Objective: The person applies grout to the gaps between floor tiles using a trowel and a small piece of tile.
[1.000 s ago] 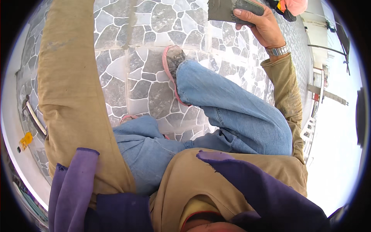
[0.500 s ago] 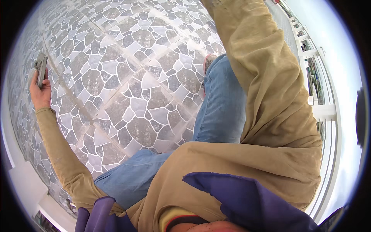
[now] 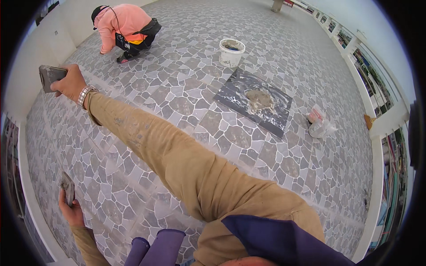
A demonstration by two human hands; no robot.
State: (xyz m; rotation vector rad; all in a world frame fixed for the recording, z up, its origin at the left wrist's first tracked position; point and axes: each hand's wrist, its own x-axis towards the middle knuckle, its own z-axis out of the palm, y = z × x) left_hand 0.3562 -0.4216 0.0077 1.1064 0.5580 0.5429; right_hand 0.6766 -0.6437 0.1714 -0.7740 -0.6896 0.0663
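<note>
Gripping flat grey trowel [image 3: 49, 76] in right hand [image 3: 71, 84] at 10 o'clock, left hand [image 3: 71, 212] clutching small scraper [image 3: 67, 187] at 8 — white bucket [image 3: 231, 52] at 12, dark mixing slab [image 3: 254, 101] just below.

Two hands showed at the frame's left, each holding one flat grey tool: two tools [image 3: 51, 76] in all. One white bucket [image 3: 231, 52] stood upper centre, one dark slab [image 3: 235, 95] just below it, one plastic bag [image 3: 320, 123] at right, and one crouching person [image 3: 124, 24] upper left.

Your stone-patterned tiled floor [image 3: 186, 102] carries a white bucket [image 3: 231, 52], a dark mortar-smeared slab [image 3: 254, 101], and a crumpled plastic bag [image 3: 320, 123].
</note>
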